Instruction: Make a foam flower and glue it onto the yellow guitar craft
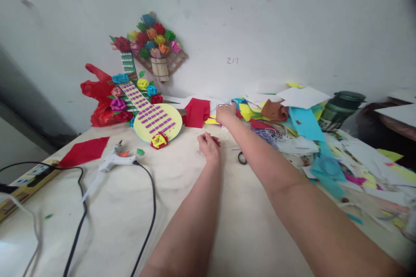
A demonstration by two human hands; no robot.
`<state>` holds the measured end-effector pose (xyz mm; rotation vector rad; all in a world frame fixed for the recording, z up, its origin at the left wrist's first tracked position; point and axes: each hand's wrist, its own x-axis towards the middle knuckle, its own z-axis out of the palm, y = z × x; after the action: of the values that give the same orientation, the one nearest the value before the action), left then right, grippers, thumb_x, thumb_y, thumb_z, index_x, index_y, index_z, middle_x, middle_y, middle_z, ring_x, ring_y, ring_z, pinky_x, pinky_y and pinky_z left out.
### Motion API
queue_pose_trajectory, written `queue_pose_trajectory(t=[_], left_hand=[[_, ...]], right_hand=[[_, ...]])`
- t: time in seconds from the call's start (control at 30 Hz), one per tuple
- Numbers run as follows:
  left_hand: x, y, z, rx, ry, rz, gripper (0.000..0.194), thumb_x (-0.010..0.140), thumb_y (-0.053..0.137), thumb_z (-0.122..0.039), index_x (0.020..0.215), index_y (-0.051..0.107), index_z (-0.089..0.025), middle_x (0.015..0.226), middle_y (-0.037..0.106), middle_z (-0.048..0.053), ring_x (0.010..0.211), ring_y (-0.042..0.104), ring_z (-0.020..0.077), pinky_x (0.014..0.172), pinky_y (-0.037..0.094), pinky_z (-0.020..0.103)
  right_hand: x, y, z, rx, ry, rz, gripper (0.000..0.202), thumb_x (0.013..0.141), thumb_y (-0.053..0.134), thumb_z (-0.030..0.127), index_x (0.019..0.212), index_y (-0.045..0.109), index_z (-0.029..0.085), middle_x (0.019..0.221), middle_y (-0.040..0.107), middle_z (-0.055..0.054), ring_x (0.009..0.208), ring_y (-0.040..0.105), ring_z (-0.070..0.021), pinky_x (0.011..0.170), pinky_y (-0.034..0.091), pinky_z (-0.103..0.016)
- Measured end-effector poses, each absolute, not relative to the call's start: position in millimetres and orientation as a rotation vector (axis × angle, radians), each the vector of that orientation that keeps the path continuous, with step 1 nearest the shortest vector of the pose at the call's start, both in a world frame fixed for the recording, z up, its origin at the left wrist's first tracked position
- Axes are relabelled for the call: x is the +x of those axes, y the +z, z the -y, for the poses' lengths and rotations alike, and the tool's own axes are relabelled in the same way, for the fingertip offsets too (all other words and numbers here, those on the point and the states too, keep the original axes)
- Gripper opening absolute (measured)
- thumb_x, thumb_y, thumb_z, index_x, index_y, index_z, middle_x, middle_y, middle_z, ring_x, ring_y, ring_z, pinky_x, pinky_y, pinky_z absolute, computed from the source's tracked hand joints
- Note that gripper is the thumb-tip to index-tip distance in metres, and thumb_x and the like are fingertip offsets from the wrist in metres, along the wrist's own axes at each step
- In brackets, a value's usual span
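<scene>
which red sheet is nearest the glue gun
The flat red sheet just left of the glue gun; the creased one and the red scrap lie farther right.

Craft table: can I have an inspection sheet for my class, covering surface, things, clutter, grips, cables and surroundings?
Surface: pale tabletop, faintly marked.
Things: left hand near back red sheet; right hand at scraps' edge.
Clutter: scraps heaped right; glue gun lying left.
Grips: left curled, contents unclear; right unclear.
Cables: black cable from glue gun; another black cable and white cable, left.
Surroundings: wall bearing writing; paper flowers against it.
</scene>
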<state>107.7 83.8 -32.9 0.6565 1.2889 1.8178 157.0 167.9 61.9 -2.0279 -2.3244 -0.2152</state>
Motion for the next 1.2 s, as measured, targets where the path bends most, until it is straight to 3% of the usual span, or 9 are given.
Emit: queue_pose_trajectory(t=[0.3,0.5,0.67,0.97,1.1,1.2], left_hand=[[108.1,-40.3,-87.2,0.989,1.910,-1.465,0.022,0.087,0.032,-0.040,0.075,0.036,-0.022,0.053,0.048,-0.006,0.043,0.046,0.0096,0.051,0.038,0.022],[107.4,-42.2,-90.9,1.030,1.857,-1.491,0.019,0.083,0.040,-0.039,0.073,0.039,-0.022,0.056,0.050,-0.004,0.046,0.047,0.0111,0.053,0.038,0.023],[111.7,-41.6,-91.2,1.128,1.680,-1.413,0.024,0.079,0.043,-0.039,0.062,0.043,-0.022,0.047,0.045,-0.004,0.044,0.045,0.0117,0.049,0.036,0.023],[126.2,-40.0,-79.5,1.557,1.471,-1.346,0.038,0.076,0.046,-0.043,0.046,0.042,-0.021,0.042,0.045,-0.001,0.045,0.043,0.0119,0.050,0.034,0.023],[132.0,-42.2,-79.0,1.681,1.433,-1.362,0.032,0.073,0.053,-0.039,0.048,0.045,-0.020,0.046,0.047,-0.002,0.049,0.043,0.0120,0.054,0.034,0.023],[134.6,-47.6,-83.5,1.694,1.465,-1.317,0.020,0.069,0.058,-0.033,0.054,0.051,-0.020,0.057,0.055,0.000,0.058,0.049,0.0136,0.059,0.038,0.024]], right_hand=[[156.9,54.6,-145.8,-1.919,-0.202,2.362,0.027,0.074,0.051,0.017,0.098,0.063,0.014,0.100,0.065,-0.014,0.098,0.056,-0.0246,0.090,0.028,-0.041],[160.7,42.1,-137.6,-1.687,-0.208,2.330,0.028,0.078,0.048,0.033,0.096,0.064,0.018,0.104,0.064,-0.011,0.101,0.053,-0.0258,0.084,0.034,-0.037],[189.1,37.9,-130.1,-1.803,-0.242,2.265,0.029,0.081,0.041,0.026,0.093,0.066,0.018,0.098,0.066,-0.011,0.095,0.056,-0.0235,0.081,0.036,-0.034],[263.0,34.5,-124.5,-2.084,-0.208,2.035,0.028,0.079,0.045,0.026,0.093,0.069,0.018,0.099,0.066,-0.013,0.094,0.058,-0.0234,0.076,0.040,-0.029],[289.5,32.8,-118.9,-2.112,-0.152,2.025,0.025,0.077,0.047,0.025,0.088,0.070,0.024,0.098,0.067,-0.007,0.093,0.058,-0.0231,0.076,0.040,-0.029],[300.1,27.1,-116.5,-2.084,-0.147,2.053,0.027,0.077,0.047,0.031,0.095,0.068,0.028,0.108,0.064,-0.005,0.100,0.056,-0.0233,0.081,0.040,-0.031]])
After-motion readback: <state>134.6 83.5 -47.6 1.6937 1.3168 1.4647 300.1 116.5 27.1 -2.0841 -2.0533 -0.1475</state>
